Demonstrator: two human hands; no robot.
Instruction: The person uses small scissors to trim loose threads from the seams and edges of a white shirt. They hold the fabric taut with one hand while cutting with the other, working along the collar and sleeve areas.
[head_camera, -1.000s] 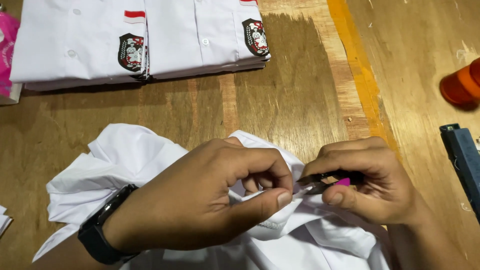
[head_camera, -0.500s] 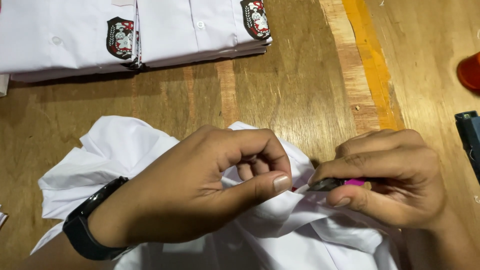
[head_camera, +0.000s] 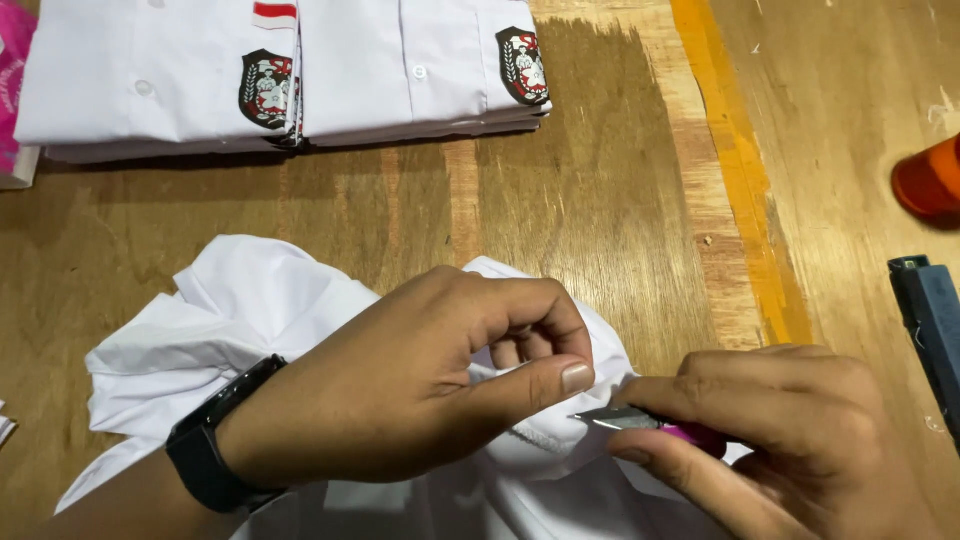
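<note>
At the near edge of the wooden surface (head_camera: 600, 230), the left hand (head_camera: 420, 380), closed in a pinch, holds up a fold of the crumpled white cotton shirt (head_camera: 250, 330), while the right hand (head_camera: 790, 430) is curled shut around a small pink-handled metal thread snipper (head_camera: 640, 420) whose tip meets the cloth just beside the left thumb. Doing this well seems to call for keeping the fold taut and the blades shallow, catching only thread and sparing fabric and thumb. Along the far edge lie folded white badged shirts (head_camera: 280, 80); an orange round object (head_camera: 930, 180) and a dark blue bar (head_camera: 930, 320) sit at the right edge.
</note>
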